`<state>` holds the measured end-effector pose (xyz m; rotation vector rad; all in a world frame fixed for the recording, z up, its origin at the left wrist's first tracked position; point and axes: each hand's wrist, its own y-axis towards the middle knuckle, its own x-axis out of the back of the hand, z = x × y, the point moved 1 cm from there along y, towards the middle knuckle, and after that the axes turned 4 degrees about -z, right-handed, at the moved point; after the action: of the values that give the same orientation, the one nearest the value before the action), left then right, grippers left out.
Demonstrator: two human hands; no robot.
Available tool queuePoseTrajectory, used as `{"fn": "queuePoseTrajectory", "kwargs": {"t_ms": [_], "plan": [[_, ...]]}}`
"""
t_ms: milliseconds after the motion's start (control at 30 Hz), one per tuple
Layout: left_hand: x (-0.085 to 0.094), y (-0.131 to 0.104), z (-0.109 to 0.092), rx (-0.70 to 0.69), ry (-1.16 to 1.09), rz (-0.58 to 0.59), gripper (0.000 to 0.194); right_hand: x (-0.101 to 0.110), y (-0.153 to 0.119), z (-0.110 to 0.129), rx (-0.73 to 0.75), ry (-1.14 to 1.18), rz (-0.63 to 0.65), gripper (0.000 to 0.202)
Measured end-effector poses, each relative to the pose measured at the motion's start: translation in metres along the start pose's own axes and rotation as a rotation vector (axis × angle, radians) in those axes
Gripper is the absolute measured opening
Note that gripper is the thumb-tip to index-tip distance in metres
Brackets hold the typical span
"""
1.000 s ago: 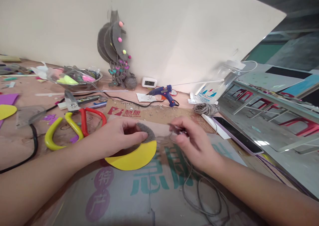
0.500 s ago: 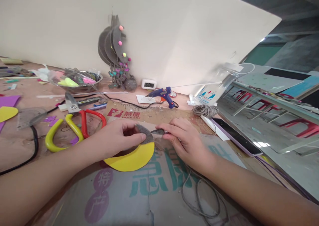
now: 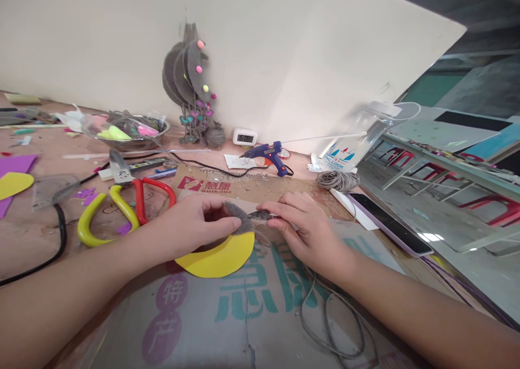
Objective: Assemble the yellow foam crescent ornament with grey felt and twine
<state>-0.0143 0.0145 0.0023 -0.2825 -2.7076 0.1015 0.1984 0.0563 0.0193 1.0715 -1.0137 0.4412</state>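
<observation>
My left hand (image 3: 203, 222) is closed on a crescent of yellow craft foam (image 3: 221, 258), holding it above the cardboard. Grey cord (image 3: 239, 217) covers the upper right end of the crescent in close rows, with my thumb pressed on them. My right hand (image 3: 303, 228) pinches a small dark pointed piece (image 3: 261, 215) between thumb and fingertips; its tip is close to the wrapped end, and I cannot tell its kind or whether it touches. Loose loops of thin grey cord (image 3: 345, 353) lie below my right wrist.
Printed cardboard (image 3: 203, 325) lies under my hands. Yellow-and-red-handled scissors (image 3: 138, 206) lie at left, near a metal bowl (image 3: 158, 133). A blue glue gun (image 3: 268, 152), a cord ball (image 3: 339, 180) and a phone (image 3: 390, 222) lie beyond. A decorated grey hanging (image 3: 182, 76) stands against the white panel.
The whole view has shifted slightly, so everything appears a little further right. Both hands keep nearly the same grip and position on the foam and the dark piece.
</observation>
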Motion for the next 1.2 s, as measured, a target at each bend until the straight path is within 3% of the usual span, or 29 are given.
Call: {"fn": "queuePoseTrajectory", "kwargs": {"t_ms": [567,833,1200], "plan": [[0.001,0.001,0.0,-0.017,-0.069,0.064,0.027,-0.001,0.0,-0.003,0.0,0.03,0.02,0.024],[-0.001,0.0,-0.001,0.001,0.048,-0.008,0.031,0.001,-0.001,0.002,-0.005,0.041,-0.045,0.024],[-0.002,0.0,-0.002,-0.021,0.081,-0.027,0.033,0.004,0.0,0.007,0.041,-0.114,0.035,0.025]]}}
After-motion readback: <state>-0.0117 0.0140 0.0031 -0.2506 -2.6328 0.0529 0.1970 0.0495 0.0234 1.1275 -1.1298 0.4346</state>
